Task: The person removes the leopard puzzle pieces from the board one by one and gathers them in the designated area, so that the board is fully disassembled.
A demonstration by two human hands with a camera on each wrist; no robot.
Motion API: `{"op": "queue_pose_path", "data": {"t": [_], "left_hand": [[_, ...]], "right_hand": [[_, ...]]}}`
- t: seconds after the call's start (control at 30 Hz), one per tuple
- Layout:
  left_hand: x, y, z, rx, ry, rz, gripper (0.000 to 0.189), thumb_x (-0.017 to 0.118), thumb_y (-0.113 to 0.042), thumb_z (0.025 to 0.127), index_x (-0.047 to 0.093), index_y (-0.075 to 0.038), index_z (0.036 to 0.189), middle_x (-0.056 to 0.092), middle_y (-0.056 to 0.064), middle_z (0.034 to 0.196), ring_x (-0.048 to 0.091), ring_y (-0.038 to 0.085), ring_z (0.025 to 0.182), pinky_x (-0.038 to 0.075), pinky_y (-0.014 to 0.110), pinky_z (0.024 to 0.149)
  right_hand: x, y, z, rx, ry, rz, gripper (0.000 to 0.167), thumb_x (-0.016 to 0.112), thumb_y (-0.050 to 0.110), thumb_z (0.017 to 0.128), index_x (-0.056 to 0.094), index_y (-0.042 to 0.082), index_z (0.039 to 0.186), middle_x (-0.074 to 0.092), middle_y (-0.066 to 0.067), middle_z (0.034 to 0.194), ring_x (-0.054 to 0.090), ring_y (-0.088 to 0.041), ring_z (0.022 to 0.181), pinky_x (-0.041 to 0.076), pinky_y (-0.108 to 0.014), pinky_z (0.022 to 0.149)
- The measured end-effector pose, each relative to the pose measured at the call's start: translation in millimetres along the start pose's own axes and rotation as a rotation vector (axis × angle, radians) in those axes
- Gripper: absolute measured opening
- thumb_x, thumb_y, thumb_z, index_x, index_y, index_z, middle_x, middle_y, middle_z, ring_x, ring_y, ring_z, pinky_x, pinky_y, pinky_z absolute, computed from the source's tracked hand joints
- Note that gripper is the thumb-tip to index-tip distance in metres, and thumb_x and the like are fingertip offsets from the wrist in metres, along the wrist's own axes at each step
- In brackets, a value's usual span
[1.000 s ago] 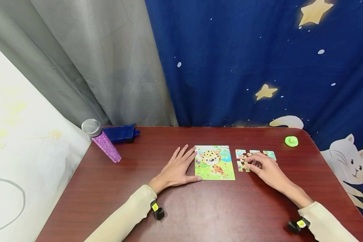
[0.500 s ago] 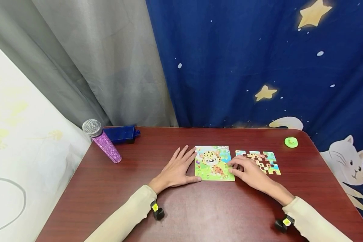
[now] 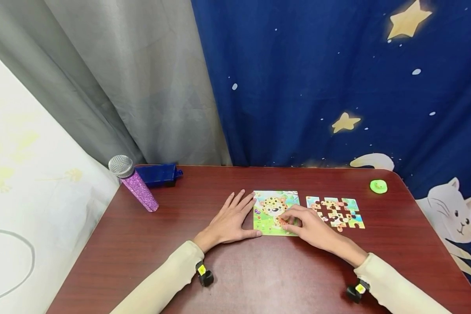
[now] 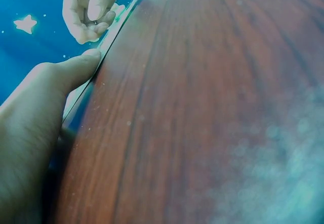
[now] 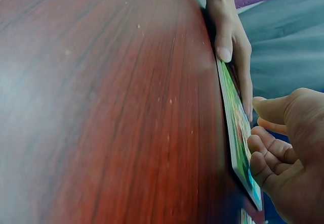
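Note:
A square picture board [image 3: 264,223] with a spotted cartoon leopard lies flat on the dark red table. My left hand [image 3: 229,221] rests at its left side with fingers spread; its thumb touches the lower left corner. Over the leopard's body hovers my right hand [image 3: 308,226], palm down with loosely bent fingers. In the right wrist view its thumb [image 5: 273,108] and fingers [image 5: 263,155] stand above the board, and no piece shows between them. Jigsaw puzzle pieces [image 3: 332,203] of the same leopard picture lie to the board's right, loosely laid in rows; the hand partly hides the lower left ones.
A pink glitter microphone [image 3: 140,192] and a dark blue object [image 3: 158,174] stand at the table's back left. At the back right is a small green toy [image 3: 378,186]. Grey and blue curtains [image 3: 282,109] hang behind the table's far edge.
My right hand has moved left, from above the loose puzzle pieces to above the leopard board, uncovering pieces on the right. My left hand has stayed at the board's left edge.

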State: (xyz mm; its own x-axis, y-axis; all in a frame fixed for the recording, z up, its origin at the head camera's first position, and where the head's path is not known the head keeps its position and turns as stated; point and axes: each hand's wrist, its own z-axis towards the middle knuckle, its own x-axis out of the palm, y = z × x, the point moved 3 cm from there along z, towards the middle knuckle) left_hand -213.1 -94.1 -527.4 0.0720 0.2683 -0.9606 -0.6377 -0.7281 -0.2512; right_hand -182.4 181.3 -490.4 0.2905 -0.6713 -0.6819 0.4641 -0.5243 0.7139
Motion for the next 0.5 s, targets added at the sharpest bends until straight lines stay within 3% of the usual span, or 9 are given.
{"op": "queue_pose_path", "data": {"t": [0.5], "left_hand": [[-0.2, -0.9, -0.8, 0.012, -0.013, -0.002, 0.11, 0.061, -0.081, 0.096, 0.036, -0.007, 0.173, 0.026, 0.006, 0.182, 0.012, 0.037, 0.17, 0.007, 0.06, 0.136]], "right_hand": [[17, 15, 15.2, -0.06, 0.054, 0.04, 0.024, 0.082, 0.013, 0.101, 0.079, 0.007, 0.124, 0.067, 0.008, 0.099, 0.061, -0.005, 0.082, 0.056, -0.027, 0.074]]}}
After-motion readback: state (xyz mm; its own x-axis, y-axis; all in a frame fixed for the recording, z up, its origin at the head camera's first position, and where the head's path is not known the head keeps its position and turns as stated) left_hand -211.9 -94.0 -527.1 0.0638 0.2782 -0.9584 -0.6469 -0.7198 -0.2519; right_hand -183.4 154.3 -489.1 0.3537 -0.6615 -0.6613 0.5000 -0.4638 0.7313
